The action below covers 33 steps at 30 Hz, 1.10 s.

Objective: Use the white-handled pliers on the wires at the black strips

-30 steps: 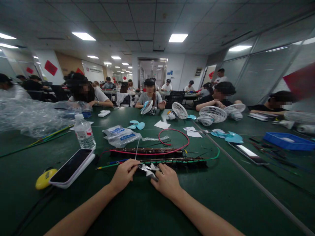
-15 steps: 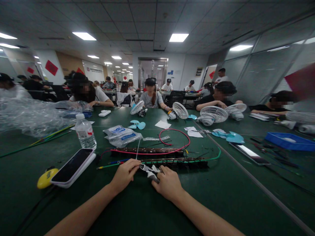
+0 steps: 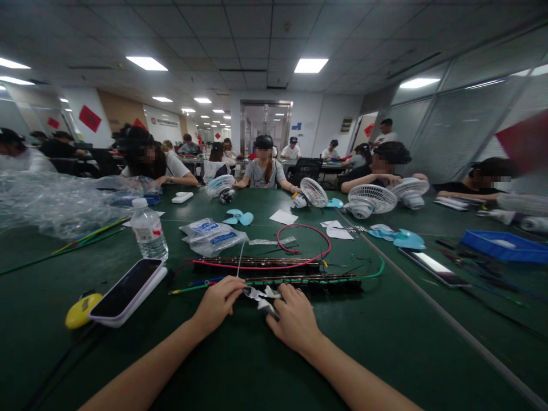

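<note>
My left hand [image 3: 220,301] is closed in a pinch, with a thin white cable tie [image 3: 241,260] rising from its fingertips. Beside it, my right hand [image 3: 296,317] is wrapped round a small white-and-grey hand tool [image 3: 269,308]; its exact kind is unclear. The tool's far end reaches the left fingertips. Just beyond both hands lies a dark bar with a green wire [image 3: 368,277] running along its top. Behind it, a second dark bar [image 3: 261,262] carries a red wire [image 3: 329,245] that loops up at the back.
A phone [image 3: 127,292], a yellow round object [image 3: 81,311] and a water bottle [image 3: 148,228] stand left. Plastic bags [image 3: 214,235] and a blue fan blade [image 3: 238,217] lie beyond the bars. Right are another phone [image 3: 432,267], a blue tray [image 3: 505,245] and white fans [image 3: 370,200]. Several people sit around.
My hands stay almost in place; the right one shifts very slightly with the tool. Across the table, a person's white fan has moved left and turned.
</note>
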Each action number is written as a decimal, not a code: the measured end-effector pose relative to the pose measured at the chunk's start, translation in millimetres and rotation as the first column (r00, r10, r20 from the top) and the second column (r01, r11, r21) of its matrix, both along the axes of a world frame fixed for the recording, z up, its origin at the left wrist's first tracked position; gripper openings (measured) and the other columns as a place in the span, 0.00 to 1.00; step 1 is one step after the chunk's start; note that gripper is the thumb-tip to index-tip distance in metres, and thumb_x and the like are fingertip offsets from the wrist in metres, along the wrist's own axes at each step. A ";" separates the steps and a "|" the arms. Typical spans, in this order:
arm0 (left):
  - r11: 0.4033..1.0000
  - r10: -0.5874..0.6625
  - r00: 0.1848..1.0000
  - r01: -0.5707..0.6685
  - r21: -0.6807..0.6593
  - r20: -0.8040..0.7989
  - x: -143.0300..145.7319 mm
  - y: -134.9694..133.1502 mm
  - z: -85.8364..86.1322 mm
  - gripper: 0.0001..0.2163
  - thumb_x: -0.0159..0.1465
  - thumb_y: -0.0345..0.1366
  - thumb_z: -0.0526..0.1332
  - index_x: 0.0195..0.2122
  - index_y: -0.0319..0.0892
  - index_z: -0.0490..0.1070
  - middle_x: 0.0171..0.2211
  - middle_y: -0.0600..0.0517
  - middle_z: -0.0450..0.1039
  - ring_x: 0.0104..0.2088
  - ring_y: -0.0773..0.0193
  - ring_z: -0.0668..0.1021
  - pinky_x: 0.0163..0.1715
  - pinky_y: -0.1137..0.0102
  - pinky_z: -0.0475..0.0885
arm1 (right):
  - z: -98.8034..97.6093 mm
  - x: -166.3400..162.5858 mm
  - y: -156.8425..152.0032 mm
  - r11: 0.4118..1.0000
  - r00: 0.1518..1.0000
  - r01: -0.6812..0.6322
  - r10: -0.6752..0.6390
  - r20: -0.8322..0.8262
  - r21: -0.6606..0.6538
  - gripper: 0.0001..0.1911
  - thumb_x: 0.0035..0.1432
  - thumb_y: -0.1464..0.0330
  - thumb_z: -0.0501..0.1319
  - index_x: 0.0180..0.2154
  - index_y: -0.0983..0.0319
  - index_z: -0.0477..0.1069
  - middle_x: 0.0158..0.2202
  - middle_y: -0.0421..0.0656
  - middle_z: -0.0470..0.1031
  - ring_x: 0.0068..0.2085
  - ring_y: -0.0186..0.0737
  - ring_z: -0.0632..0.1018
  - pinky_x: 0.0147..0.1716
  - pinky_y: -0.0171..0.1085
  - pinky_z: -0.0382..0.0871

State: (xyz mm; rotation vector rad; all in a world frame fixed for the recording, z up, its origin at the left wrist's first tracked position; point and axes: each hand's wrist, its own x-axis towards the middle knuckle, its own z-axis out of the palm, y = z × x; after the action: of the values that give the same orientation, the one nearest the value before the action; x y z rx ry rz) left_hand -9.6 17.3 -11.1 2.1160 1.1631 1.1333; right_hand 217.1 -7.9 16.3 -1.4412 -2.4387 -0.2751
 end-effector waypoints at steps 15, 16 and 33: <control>1.000 0.004 1.000 -0.004 -0.003 -0.011 0.2 0.1 3.8 0.11 0.66 0.36 0.53 0.39 0.40 0.75 0.46 0.46 0.72 0.16 0.76 0.71 0.18 0.76 0.72 | -1.4 0.8 -0.1 1.000 1.000 -0.006 0.007 -0.006 0.028 0.11 0.52 0.60 0.61 0.32 0.61 0.75 0.43 0.49 0.70 0.47 0.48 0.68 0.46 0.44 0.58; 1.000 0.009 1.000 -0.009 -0.002 -0.014 0.2 0.2 3.5 0.11 0.66 0.36 0.53 0.39 0.41 0.75 0.46 0.46 0.72 0.16 0.76 0.71 0.18 0.76 0.72 | -1.6 0.8 0.2 1.000 1.000 -0.006 0.006 -0.006 0.030 0.11 0.52 0.60 0.61 0.32 0.61 0.75 0.43 0.49 0.70 0.46 0.48 0.68 0.46 0.43 0.58; 1.000 0.005 0.999 -0.005 0.006 -0.033 0.3 0.6 2.6 0.11 0.66 0.37 0.53 0.40 0.41 0.74 0.47 0.46 0.72 0.16 0.76 0.72 0.17 0.76 0.71 | -2.5 0.5 0.1 0.998 1.000 -0.002 0.001 0.010 0.063 0.10 0.52 0.61 0.63 0.31 0.61 0.75 0.41 0.48 0.70 0.45 0.48 0.68 0.45 0.43 0.58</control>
State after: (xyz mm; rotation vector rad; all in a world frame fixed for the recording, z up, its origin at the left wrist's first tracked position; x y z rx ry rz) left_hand -9.3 17.9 -8.4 2.1444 1.1818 1.1093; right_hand 217.7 -7.8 13.8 -1.4151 -2.4161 -0.3561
